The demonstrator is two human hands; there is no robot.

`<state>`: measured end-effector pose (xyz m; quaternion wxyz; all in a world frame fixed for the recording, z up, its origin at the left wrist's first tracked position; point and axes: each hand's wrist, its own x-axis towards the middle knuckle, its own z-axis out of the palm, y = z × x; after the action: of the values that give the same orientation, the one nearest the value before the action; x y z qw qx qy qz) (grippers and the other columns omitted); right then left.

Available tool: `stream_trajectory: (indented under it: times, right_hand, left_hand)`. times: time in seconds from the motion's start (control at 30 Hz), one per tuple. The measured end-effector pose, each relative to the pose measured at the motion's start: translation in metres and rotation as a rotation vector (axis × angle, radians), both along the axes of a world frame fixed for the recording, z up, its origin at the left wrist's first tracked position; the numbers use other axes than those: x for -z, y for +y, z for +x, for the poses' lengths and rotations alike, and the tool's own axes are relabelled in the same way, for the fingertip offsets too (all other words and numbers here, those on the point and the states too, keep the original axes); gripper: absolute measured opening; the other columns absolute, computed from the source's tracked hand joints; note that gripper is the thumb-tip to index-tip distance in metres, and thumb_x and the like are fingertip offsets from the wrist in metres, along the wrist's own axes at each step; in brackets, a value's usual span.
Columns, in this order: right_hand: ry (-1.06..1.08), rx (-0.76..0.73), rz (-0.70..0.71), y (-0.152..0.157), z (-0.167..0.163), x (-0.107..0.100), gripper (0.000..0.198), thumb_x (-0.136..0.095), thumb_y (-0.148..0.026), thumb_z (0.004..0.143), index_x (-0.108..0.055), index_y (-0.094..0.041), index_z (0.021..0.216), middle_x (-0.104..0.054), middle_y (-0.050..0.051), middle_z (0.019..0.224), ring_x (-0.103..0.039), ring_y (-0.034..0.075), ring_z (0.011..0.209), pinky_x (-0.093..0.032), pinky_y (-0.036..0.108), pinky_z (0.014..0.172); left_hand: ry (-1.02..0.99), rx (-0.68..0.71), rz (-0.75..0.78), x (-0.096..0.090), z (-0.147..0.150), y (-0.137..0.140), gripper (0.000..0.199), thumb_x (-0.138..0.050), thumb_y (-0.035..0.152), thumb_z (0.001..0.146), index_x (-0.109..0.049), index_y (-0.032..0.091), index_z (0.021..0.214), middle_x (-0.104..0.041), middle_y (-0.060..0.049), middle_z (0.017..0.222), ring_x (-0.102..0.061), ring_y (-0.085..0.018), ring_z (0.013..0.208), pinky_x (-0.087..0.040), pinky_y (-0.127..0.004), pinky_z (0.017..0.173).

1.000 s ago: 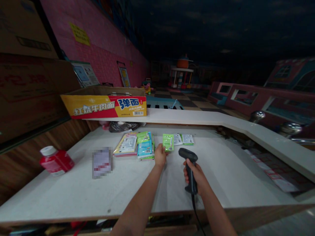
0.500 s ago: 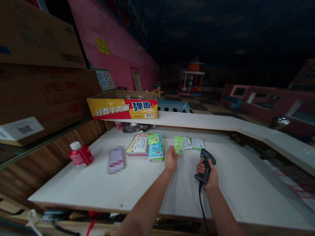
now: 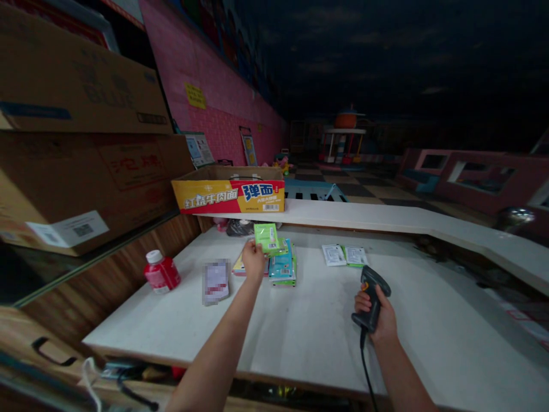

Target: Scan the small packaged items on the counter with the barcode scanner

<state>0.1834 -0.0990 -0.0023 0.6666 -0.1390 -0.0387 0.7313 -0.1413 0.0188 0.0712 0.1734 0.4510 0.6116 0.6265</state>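
Note:
Pinched in my left hand (image 3: pixel 254 260) is a flat green packet (image 3: pixel 266 237), held above the piled packets at the table's middle left. Part of that pile shows below it: a blue packet (image 3: pixel 281 266) lies on top of green ones, and my hand covers much of the packets to its left. My right hand (image 3: pixel 381 315) grips a dark barcode scanner (image 3: pixel 371 294) by its handle, its cable running down toward the table's front edge. Two more small packets, a white one (image 3: pixel 333 255) and a green-edged one (image 3: pixel 355 256), lie side by side beyond the scanner.
On the white table (image 3: pixel 300 337) stand a red bottle (image 3: pixel 162 273) with a white cap and a blurred-out item (image 3: pixel 216 281). A yellow-red noodle carton (image 3: pixel 229 195) sits on the raised ledge (image 3: pixel 364 213) behind. Large cardboard boxes (image 3: pixel 94 183) are stacked at the left.
My left hand has carried the green packet leftward, from beside the two small packets to over the pile. My right hand still holds the scanner. The view has shifted slightly left.

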Motion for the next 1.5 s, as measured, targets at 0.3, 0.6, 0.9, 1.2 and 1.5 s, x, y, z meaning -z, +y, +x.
stream_trajectory:
  times: [0.3, 0.6, 0.9, 1.2, 1.5]
  right_hand:
    - [0.001, -0.005, -0.029, 0.002, -0.002, 0.000, 0.027, -0.073, -0.024, 0.076, -0.055, -0.016, 0.094, -0.047, -0.006, 0.061, -0.046, 0.005, 0.047, -0.042, 0.013, 0.040]
    - [-0.014, -0.015, 0.010, 0.005, 0.000, 0.005, 0.028, -0.073, -0.025, 0.076, -0.054, -0.017, 0.095, -0.047, -0.006, 0.062, -0.046, 0.005, 0.047, -0.043, 0.014, 0.040]
    - [-0.012, -0.015, 0.004, 0.004, 0.000, 0.002, 0.031, -0.074, -0.024, 0.075, -0.053, -0.017, 0.096, -0.047, -0.006, 0.062, -0.047, 0.005, 0.048, -0.043, 0.013, 0.041]
    - [-0.030, -0.018, 0.006, 0.004, 0.000, -0.001, 0.027, -0.074, -0.024, 0.075, -0.054, -0.018, 0.093, -0.047, -0.006, 0.062, -0.047, 0.005, 0.048, -0.043, 0.013, 0.040]
    - [-0.040, -0.001, 0.009, 0.008, -0.001, -0.002, 0.027, -0.076, -0.028, 0.074, -0.056, -0.018, 0.089, -0.045, -0.007, 0.060, -0.044, 0.005, 0.046, -0.041, 0.013, 0.038]
  left_hand:
    - [0.520, -0.109, -0.516, -0.022, -0.038, 0.020, 0.028, -0.046, 0.022, 0.088, -0.070, 0.015, 0.100, -0.072, -0.016, 0.104, -0.066, -0.027, 0.100, -0.046, -0.032, 0.077]
    - [0.993, -0.037, -0.306, -0.011, -0.041, 0.007, 0.037, -0.046, 0.022, 0.089, -0.066, 0.017, 0.120, -0.064, -0.015, 0.120, -0.058, -0.028, 0.112, -0.044, -0.038, 0.096]
    - [1.164, 0.217, -0.244, 0.003, -0.037, -0.007, 0.040, -0.041, 0.029, 0.095, -0.062, 0.018, 0.128, -0.062, -0.015, 0.127, -0.058, -0.026, 0.117, -0.042, -0.037, 0.103]
    - [1.075, 0.186, -0.224, -0.002, -0.032, -0.008, 0.036, -0.045, 0.029, 0.092, -0.065, 0.019, 0.121, -0.061, -0.014, 0.125, -0.054, -0.027, 0.119, -0.039, -0.036, 0.106]
    - [0.930, 0.453, 0.108, -0.008, 0.074, -0.017, 0.032, -0.045, 0.022, 0.091, -0.066, 0.017, 0.115, -0.063, -0.012, 0.114, -0.053, -0.025, 0.112, -0.040, -0.039, 0.103]
